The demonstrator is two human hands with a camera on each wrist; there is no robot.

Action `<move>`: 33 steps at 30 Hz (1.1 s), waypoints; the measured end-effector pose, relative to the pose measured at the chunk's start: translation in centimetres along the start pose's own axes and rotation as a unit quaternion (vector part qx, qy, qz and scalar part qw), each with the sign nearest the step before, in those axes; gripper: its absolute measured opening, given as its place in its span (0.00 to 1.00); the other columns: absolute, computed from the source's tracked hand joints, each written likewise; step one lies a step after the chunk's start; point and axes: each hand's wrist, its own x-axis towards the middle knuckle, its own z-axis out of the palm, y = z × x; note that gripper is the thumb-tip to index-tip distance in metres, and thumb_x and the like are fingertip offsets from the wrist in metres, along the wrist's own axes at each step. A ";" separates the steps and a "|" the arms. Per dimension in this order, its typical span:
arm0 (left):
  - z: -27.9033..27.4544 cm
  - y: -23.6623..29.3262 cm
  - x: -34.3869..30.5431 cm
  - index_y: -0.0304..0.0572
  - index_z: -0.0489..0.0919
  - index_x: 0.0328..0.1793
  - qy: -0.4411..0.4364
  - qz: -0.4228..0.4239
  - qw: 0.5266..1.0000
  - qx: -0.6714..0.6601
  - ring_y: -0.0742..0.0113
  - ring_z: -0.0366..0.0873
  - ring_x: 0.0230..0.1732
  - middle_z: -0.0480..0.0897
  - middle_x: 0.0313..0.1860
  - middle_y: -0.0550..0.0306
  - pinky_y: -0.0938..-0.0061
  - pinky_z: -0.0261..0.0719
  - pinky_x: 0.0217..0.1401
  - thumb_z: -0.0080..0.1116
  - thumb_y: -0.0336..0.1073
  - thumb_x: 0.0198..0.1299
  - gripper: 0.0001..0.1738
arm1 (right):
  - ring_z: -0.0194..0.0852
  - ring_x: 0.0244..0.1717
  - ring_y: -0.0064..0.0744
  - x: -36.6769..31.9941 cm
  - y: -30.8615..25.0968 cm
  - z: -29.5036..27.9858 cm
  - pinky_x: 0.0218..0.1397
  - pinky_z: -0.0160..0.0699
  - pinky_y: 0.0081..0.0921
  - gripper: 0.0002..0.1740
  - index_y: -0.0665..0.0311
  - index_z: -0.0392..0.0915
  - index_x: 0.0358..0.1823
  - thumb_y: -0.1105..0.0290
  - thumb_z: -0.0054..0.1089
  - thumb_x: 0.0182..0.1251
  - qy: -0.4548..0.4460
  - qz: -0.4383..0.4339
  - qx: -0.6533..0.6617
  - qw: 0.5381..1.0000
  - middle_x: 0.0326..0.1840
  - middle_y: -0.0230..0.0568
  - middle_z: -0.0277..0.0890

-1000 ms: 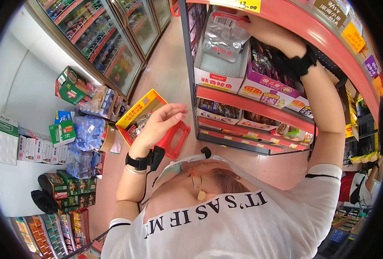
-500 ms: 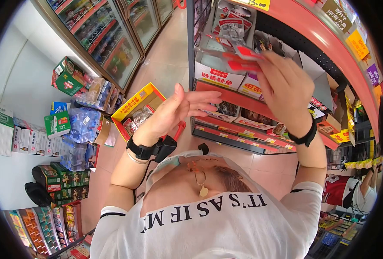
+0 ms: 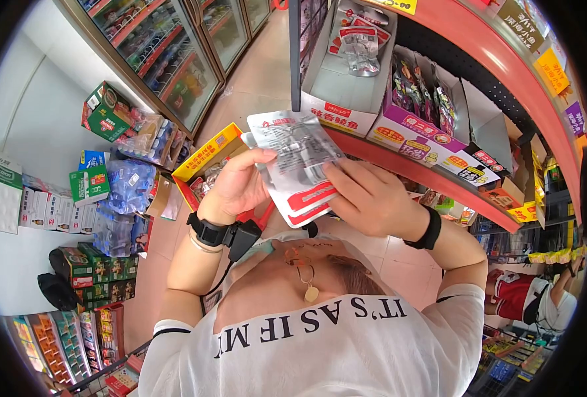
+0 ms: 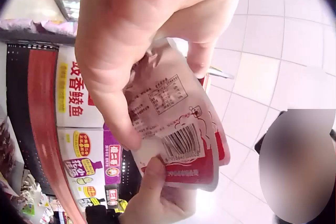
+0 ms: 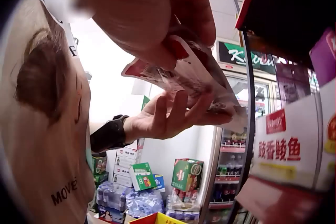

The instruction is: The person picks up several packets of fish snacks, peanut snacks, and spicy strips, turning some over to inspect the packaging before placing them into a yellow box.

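Note:
Silver-and-red snack pouches (image 3: 296, 155), stacked at least two deep, are spread between both hands in front of the chest. My left hand (image 3: 237, 188) pinches their left edge, thumb over the top face. On the other side my right hand (image 3: 373, 198) grips the edge near the red end. A printed barcode (image 4: 182, 142) shows on one pouch in the left wrist view, with both thumbs on that face. In the right wrist view the left fingers (image 5: 181, 111) lie under the pouches. Similar pouches (image 3: 361, 49) lie in a white display box (image 3: 333, 109) on the shelf.
A purple display box (image 3: 419, 129) with dark packets stands beside the white one on the red-edged shelf. Below the left hand is a yellow-rimmed box (image 3: 200, 155) with a red handle. Bottle packs (image 3: 132, 188) and drink fridges (image 3: 154, 59) are at left. Another person (image 3: 528, 294) is far right.
The right hand reached into the white box, came out with pouches and brought them down to the left. The left hand, empty before, has risen to take hold of them too.

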 end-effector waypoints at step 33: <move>-4.3 -1.4 -6.2 0.37 0.71 0.58 0.213 0.173 0.937 0.216 0.69 0.74 0.53 0.77 0.53 0.56 0.72 0.71 0.57 0.60 0.35 0.57 0.23 | 0.62 0.24 0.17 2.6 -1.4 13.2 0.27 0.65 0.19 0.11 0.70 0.71 0.38 0.68 0.56 0.63 -0.061 0.346 0.612 0.709 0.25 0.37 0.70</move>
